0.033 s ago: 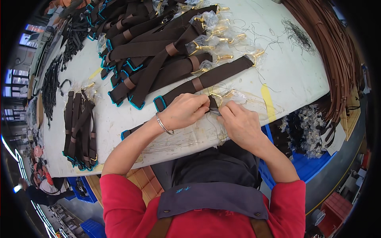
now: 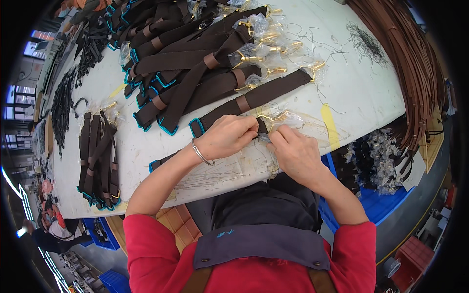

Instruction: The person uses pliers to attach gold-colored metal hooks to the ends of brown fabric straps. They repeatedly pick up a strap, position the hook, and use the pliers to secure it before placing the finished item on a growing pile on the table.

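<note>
My left hand (image 2: pixel 225 136), a silver bangle at its wrist, is closed in a pinch on the end of a dark brown strap (image 2: pixel 263 126). A gold clasp (image 2: pixel 279 116) in clear plastic wrap (image 2: pixel 305 123) lies just beyond that end. The strap runs under my left hand and forearm, and a blue-covered buckle (image 2: pixel 155 165) shows on the other side. My right hand (image 2: pixel 297 152) is closed beside the strap end. At its fingertips is a small greyish piece (image 2: pixel 264 137), too small to name. Another strap (image 2: pixel 278 92) lies just past my hands.
A heap of similar straps (image 2: pixel 181 63) covers the far part of the white table (image 2: pixel 361 97). A smaller bundle of straps (image 2: pixel 95 151) lies left. Long brown strips (image 2: pixel 400 58) hang over the right edge, near a thread tangle (image 2: pixel 367 44). A blue crate (image 2: pixel 386 207) stands below.
My right fingertips have shifted very slightly at the strap end, and a little more of the greyish piece shows. My left hand stays in place.
</note>
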`<state>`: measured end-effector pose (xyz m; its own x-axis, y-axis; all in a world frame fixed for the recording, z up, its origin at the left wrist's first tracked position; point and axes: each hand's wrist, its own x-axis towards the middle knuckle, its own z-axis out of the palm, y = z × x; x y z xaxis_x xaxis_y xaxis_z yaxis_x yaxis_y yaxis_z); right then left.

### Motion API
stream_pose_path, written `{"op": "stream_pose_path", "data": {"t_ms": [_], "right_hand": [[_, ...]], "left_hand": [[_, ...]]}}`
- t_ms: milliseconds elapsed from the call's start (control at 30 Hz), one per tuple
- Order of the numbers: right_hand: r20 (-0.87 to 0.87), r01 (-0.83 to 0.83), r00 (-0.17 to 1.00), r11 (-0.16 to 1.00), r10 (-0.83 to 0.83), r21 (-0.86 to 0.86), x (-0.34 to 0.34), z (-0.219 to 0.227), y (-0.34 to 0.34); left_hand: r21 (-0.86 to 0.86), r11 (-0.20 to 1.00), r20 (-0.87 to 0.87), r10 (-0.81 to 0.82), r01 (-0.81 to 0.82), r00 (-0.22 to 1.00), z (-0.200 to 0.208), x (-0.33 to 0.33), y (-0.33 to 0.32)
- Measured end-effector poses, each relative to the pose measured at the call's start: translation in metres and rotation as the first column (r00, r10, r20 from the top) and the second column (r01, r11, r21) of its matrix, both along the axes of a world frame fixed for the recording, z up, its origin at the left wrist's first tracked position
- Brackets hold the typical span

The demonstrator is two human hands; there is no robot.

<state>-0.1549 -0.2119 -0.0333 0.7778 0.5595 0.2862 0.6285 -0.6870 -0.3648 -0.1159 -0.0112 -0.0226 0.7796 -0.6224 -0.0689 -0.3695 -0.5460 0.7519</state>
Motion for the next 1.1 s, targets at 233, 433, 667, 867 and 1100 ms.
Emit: {"op": "stream_pose_path", "data": {"t_ms": [233, 433, 667, 867, 1100], "right_hand": [[0.019, -0.022, 1.000, 1.000, 0.022, -0.005, -0.001, -0.006, 0.001], [-0.137, 0.034, 0.990, 0.980, -0.007, 0.194, -0.002, 0.001, -0.005], [-0.382, 0.177, 0.924, 0.920, -0.032, 0.349, 0.009, 0.024, -0.027], [-0.194, 0.043, 0.981, 0.944, 0.023, 0.328, -0.004, 0.024, -0.012], [0.005, 0.101, 0.995, 0.988, -0.102, 0.116, 0.025, 0.003, -0.011]], "left_hand": [[-0.006, 1.000, -0.045, -0.023, 0.023, 0.999, 0.007, 0.005, -0.003], [-0.456, 0.773, -0.518, 0.172, -0.441, 0.838, 0.048, 0.031, -0.019], [0.462, 0.885, 0.461, -0.186, -0.056, 0.868, 0.010, -0.025, 0.001], [0.132, 0.987, 0.247, 0.058, -0.093, 0.967, 0.003, -0.015, 0.018], [0.161, 0.975, 0.378, 0.084, -0.154, 0.922, 0.001, -0.015, 0.012]]}}
